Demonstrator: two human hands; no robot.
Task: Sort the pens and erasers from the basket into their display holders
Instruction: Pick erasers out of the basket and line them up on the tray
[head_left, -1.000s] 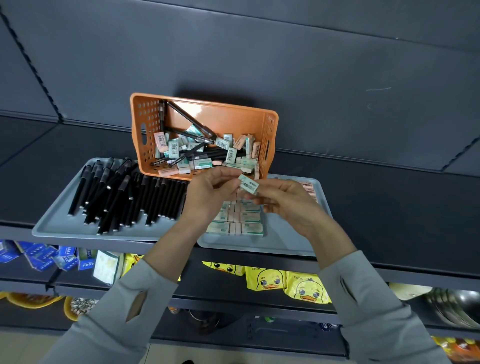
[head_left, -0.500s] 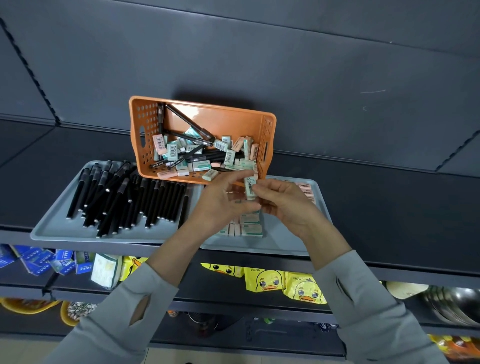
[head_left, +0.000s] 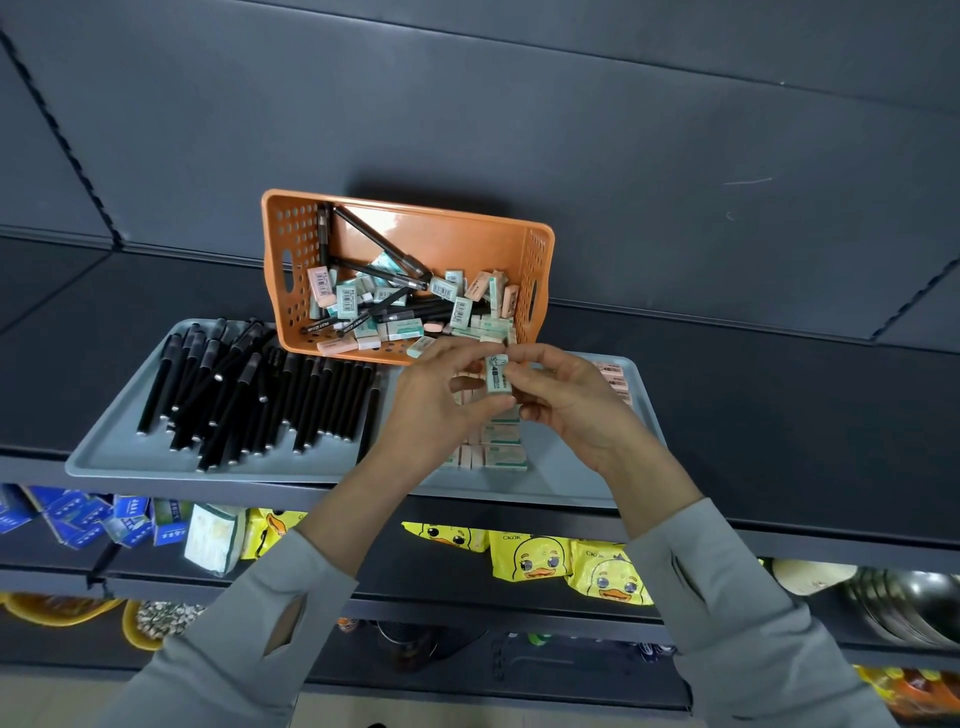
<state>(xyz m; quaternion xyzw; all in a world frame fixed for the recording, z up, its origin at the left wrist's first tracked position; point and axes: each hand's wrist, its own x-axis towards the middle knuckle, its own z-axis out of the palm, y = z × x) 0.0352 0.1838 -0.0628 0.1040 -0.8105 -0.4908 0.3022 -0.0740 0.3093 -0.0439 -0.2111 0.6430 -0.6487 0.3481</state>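
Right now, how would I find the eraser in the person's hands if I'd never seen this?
Find the tilted orange basket on the shelf. In front of it, the left hand and right hand meet above the right grey tray. The mint-green eraser pinched upright between them is the only one in the air; the other erasers lie in the basket or on the tray.

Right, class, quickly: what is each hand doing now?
Left hand: pinching the green eraser.
Right hand: pinching the same eraser.
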